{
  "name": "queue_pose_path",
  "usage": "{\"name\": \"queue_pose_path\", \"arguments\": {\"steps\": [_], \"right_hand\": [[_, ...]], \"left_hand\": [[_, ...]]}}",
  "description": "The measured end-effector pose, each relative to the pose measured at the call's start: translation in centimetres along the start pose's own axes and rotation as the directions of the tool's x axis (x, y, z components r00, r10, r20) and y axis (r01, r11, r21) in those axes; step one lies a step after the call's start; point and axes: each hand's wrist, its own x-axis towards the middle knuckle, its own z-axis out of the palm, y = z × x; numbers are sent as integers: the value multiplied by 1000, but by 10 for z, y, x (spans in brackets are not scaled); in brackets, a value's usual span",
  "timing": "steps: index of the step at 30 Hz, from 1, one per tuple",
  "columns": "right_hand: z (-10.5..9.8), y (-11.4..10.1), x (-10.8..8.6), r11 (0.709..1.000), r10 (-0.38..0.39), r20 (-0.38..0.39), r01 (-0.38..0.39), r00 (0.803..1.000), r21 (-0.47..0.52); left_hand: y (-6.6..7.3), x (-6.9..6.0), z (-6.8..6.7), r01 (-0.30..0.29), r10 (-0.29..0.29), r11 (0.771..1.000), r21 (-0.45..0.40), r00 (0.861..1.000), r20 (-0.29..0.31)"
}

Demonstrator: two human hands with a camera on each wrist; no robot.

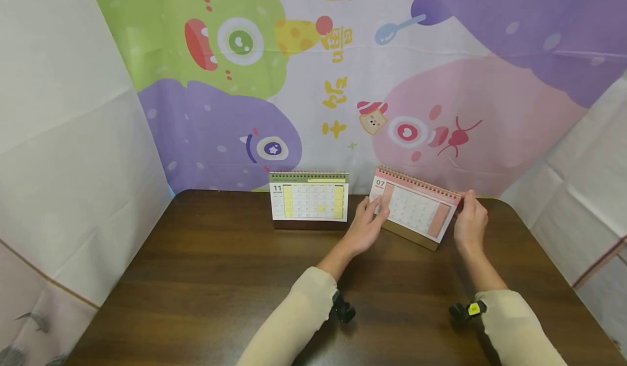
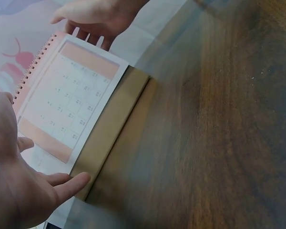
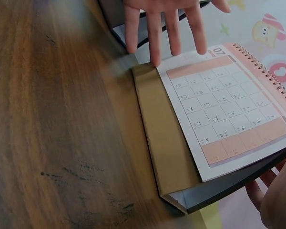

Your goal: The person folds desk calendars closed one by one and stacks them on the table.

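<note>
green calendar [image 1: 308, 201] standing on worktop [image 1: 215, 279] | pink calendar [image 1: 413, 209] askew, adjusting seemingly unfinished | left hand [image 1: 364, 225] fingers spread | right hand [image 1: 471, 225] loosely extended

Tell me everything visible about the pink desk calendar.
The pink desk calendar shows 07, a white grid and pink outer columns. A coil binds its top; the tan stand looks like cardboard. It stands tent-like, leaning back, askew on the brown table, right of the green calendar. The right hand is at its right edge, the left hand by its left; contact is unclear.
</note>
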Motion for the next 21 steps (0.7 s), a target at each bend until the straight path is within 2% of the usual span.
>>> {"name": "queue_pose_path", "arguments": {"steps": [9, 14, 21], "right_hand": [[0, 2, -2, 999, -6, 15, 5, 1000, 45], [-3, -1, -7, 1000, -8, 28, 7, 1000, 13], [-5, -3, -12, 998, -52, 26, 52, 998, -27]], "left_hand": [[6, -4, -3, 1, -1, 1000, -22, 1000, 6], [12, -9, -6, 26, -26, 999, -26, 999, 26], [15, -10, -7, 17, -16, 999, -35, 999, 36]]}}
